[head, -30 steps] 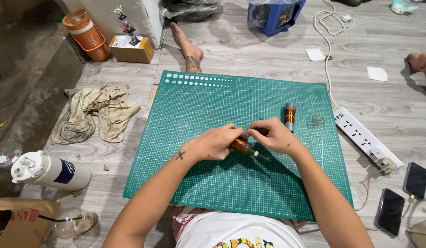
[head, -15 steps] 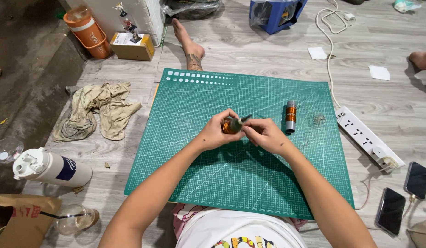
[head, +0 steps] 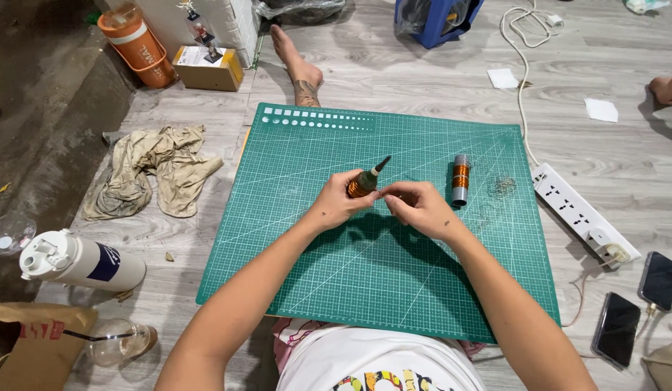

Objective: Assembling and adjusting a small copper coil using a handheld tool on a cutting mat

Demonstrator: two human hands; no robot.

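My left hand (head: 336, 204) grips a small copper-wound motor rotor (head: 365, 181) with a dark shaft pointing up and away, held above the green cutting mat (head: 292, 239). My right hand (head: 418, 206) is right beside it, fingertips pinched together at the rotor's near end; what they pinch is too fine to see. A second copper-wound cylinder with grey ends (head: 460, 179) stands on the mat to the right of my hands. A small tangle of thin wire (head: 503, 185) lies further right on the mat.
A white power strip (head: 578, 215) and two phones (head: 640, 297) lie right of the mat. A crumpled beige cloth (head: 156, 168), a white bottle (head: 79, 262), an orange jug (head: 137, 45) and a cardboard box (head: 208, 68) are at left. A bare foot (head: 298, 64) rests beyond the mat.
Both hands have lifted slightly away from me with the rotor. Its shaft now points up and away instead of lying low toward the right.
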